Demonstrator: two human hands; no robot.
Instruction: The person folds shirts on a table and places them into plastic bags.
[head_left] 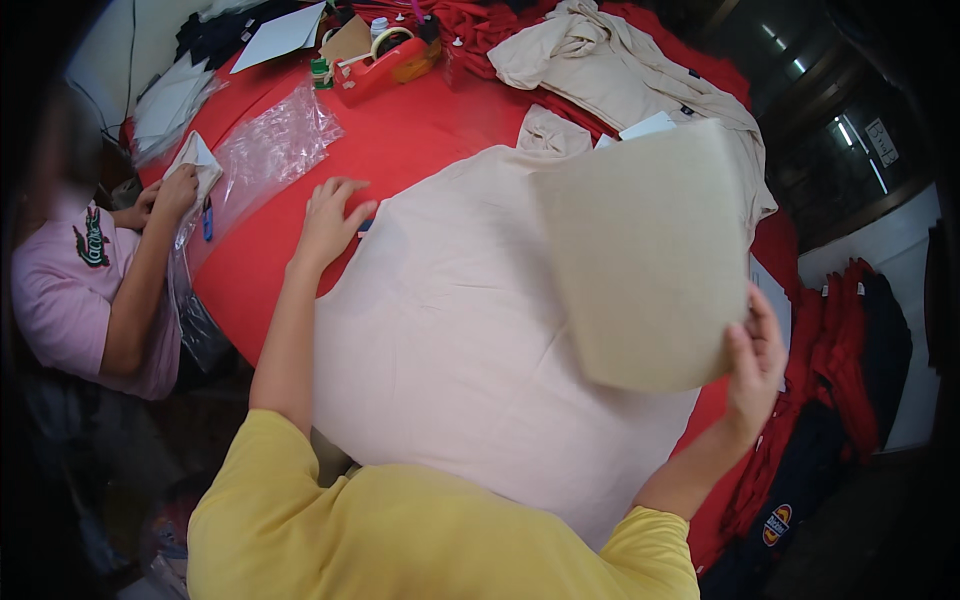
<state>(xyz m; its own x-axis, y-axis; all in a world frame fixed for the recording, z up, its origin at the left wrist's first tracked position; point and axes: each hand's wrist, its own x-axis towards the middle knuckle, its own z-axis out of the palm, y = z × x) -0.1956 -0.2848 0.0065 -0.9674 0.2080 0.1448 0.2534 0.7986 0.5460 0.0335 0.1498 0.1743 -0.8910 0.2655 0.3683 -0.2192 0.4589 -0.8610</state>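
A pale cream shirt (450, 330) lies spread flat on the red-covered table in front of me, its near end reaching my body. My right hand (758, 355) grips the lower right edge of a stiff beige board (650, 265), thumb on top. The board is raised and tilted over the right part of the shirt, hiding what lies under it. My left hand (333, 220) is at the shirt's far left edge, fingers spread and holding nothing. A small dark blue patch (366, 227) shows beside its fingers.
A co-worker (110, 270) in pink sits at the left, handling a folded beige piece. Clear plastic bags (275, 140) lie nearby. A red tape dispenser (375, 70) stands at the back. Beige shirts (620, 65) are heaped far right; red and navy garments (850, 350) hang at right.
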